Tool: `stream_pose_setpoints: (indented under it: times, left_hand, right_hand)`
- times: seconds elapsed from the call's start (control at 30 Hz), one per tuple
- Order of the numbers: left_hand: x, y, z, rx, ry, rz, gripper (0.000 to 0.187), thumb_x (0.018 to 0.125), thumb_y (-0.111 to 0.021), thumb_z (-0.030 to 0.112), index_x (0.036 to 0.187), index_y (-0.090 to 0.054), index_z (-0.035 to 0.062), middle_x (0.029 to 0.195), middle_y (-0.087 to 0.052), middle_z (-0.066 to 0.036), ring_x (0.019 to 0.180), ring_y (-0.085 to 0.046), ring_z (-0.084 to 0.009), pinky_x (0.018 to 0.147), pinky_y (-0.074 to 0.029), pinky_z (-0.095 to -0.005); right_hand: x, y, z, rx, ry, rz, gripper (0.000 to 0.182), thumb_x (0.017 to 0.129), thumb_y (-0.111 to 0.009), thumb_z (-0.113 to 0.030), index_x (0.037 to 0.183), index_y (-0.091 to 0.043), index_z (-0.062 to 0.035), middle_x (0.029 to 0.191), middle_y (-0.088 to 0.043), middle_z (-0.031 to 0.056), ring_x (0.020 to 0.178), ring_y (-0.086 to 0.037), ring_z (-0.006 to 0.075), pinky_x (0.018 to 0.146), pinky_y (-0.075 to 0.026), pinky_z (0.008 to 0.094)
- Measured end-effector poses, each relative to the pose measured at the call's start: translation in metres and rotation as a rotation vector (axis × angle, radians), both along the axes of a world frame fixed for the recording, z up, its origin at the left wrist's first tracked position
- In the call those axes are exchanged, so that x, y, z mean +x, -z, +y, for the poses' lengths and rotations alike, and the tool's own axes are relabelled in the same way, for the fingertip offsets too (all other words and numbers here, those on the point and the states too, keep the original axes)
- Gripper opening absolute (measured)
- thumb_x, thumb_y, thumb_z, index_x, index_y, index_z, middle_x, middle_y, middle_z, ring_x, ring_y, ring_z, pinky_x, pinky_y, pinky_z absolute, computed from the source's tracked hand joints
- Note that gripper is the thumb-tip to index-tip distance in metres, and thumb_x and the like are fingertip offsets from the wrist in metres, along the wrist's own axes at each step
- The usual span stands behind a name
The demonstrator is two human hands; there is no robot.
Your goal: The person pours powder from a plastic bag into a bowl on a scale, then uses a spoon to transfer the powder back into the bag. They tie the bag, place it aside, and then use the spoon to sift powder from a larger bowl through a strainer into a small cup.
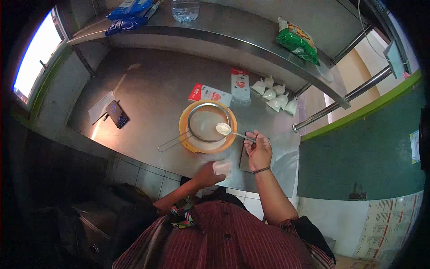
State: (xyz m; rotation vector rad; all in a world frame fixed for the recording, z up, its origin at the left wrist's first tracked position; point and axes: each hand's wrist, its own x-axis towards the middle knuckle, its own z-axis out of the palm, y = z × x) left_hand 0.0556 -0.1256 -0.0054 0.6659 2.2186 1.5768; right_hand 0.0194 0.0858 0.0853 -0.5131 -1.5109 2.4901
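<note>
Brushed steel worktop (152, 94), dull sheen, a glare streak at nine o'clock. Fine metal mesh in the sieve (208, 121), wire handle glinting, over a smooth orange plastic bowl (185, 130). Right hand (258, 150) grips a polished metal spoon (224, 129) heaped with matt white powder. Left hand (207, 175) holds a soft clear plastic bag (222, 168). Glossy green foil packet (296, 42) at one o'clock on the steel shelf (251, 33).

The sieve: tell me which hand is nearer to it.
Right. The right hand holds a spoon over the sieve, just beside its rim. The left hand is lower, below the orange bowl, holding a small white bag.
</note>
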Motion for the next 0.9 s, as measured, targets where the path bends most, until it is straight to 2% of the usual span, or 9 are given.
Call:
stream_pose_setpoints:
  times: [0.07,0.13,0.23,0.33,0.43,0.63,0.77,0.83,0.9]
  left_hand:
    - [0.001,-0.02,-0.004,0.139,0.009,-0.085,0.053,0.076,-0.077,0.019,0.124,-0.06,0.0036,0.115,-0.067,-0.011,0.107,-0.062,-0.0273,0.1,-0.045,-0.0394]
    - [-0.002,-0.029,-0.011,0.272,0.129,-0.497,0.055,0.079,-0.078,0.017,0.128,-0.056,0.0033,0.12,-0.063,-0.007,0.109,-0.059,-0.0207,0.1,-0.045,-0.0373]
    - [-0.006,-0.052,-0.016,0.403,0.053,-0.599,0.057,0.081,-0.079,0.018,0.129,-0.052,0.003,0.12,-0.058,-0.006,0.11,-0.054,-0.0185,0.097,-0.044,-0.0357]
    - [-0.018,-0.09,-0.025,0.364,0.052,-0.558,0.059,0.081,-0.081,0.021,0.13,-0.052,0.0023,0.123,-0.057,-0.007,0.114,-0.053,-0.0183,0.099,-0.043,-0.0354]
    - [-0.035,-0.091,-0.029,0.249,0.088,-0.28,0.061,0.079,-0.083,0.023,0.129,-0.054,0.0023,0.122,-0.06,-0.008,0.114,-0.055,-0.0196,0.1,-0.043,-0.0356]
    - [-0.072,-0.117,-0.045,0.094,0.144,-0.134,0.069,0.076,-0.086,0.028,0.131,-0.055,0.0022,0.123,-0.064,-0.011,0.116,-0.059,-0.0223,0.102,-0.044,-0.0359]
    - [-0.098,-0.084,-0.05,0.089,0.11,-0.257,0.074,0.075,-0.087,0.021,0.137,-0.051,0.0015,0.131,-0.061,-0.011,0.121,-0.056,-0.0223,0.106,-0.041,-0.0361]
    - [-0.101,-0.122,-0.055,0.116,0.139,-0.351,0.072,0.077,-0.085,0.022,0.137,-0.051,0.0014,0.132,-0.06,-0.011,0.122,-0.055,-0.0231,0.107,-0.041,-0.0365]
    - [-0.108,-0.125,-0.058,0.099,0.148,-0.383,0.071,0.078,-0.085,0.022,0.137,-0.051,0.0014,0.132,-0.06,-0.012,0.123,-0.055,-0.0235,0.107,-0.04,-0.0366]
  right_hand:
    - [-0.002,-0.001,0.002,-0.021,0.001,-0.001,0.029,0.106,-0.047,-0.027,0.124,-0.051,-0.0044,0.11,-0.067,0.0134,0.075,-0.063,0.0153,0.068,-0.054,0.026]
    - [-0.003,-0.005,0.001,-0.026,0.008,0.0,0.029,0.106,-0.047,-0.027,0.124,-0.051,-0.0045,0.109,-0.067,0.0135,0.074,-0.063,0.0149,0.067,-0.054,0.0257]
    - [-0.006,-0.012,0.0,-0.04,0.026,0.005,0.028,0.107,-0.045,-0.025,0.124,-0.052,-0.0032,0.107,-0.068,0.014,0.072,-0.062,0.0142,0.065,-0.053,0.0255]
    - [-0.01,-0.025,-0.002,-0.039,0.037,0.009,0.028,0.107,-0.043,-0.022,0.123,-0.052,-0.002,0.107,-0.068,0.0148,0.071,-0.062,0.0137,0.064,-0.052,0.0253]
    - [-0.015,-0.035,-0.002,-0.045,0.029,0.024,0.027,0.107,-0.043,-0.021,0.122,-0.053,-0.0023,0.107,-0.068,0.0154,0.069,-0.061,0.0135,0.062,-0.052,0.0252]
    - [-0.026,-0.055,0.001,-0.063,-0.001,0.065,0.028,0.107,-0.045,-0.024,0.121,-0.054,-0.0028,0.104,-0.069,0.0157,0.065,-0.06,0.0131,0.059,-0.052,0.0254]
    - [-0.034,-0.067,0.001,-0.017,-0.026,0.076,0.03,0.106,-0.047,-0.028,0.121,-0.055,-0.0031,0.103,-0.069,0.015,0.064,-0.059,0.0124,0.058,-0.051,0.0249]
    - [-0.038,-0.074,-0.001,0.001,-0.026,0.064,0.03,0.106,-0.047,-0.028,0.121,-0.055,-0.0034,0.103,-0.069,0.0148,0.064,-0.059,0.0121,0.058,-0.05,0.0251]
    - [-0.042,-0.077,-0.003,0.019,-0.028,0.05,0.029,0.106,-0.047,-0.028,0.12,-0.055,-0.0037,0.103,-0.069,0.0147,0.064,-0.059,0.0119,0.058,-0.05,0.0252]
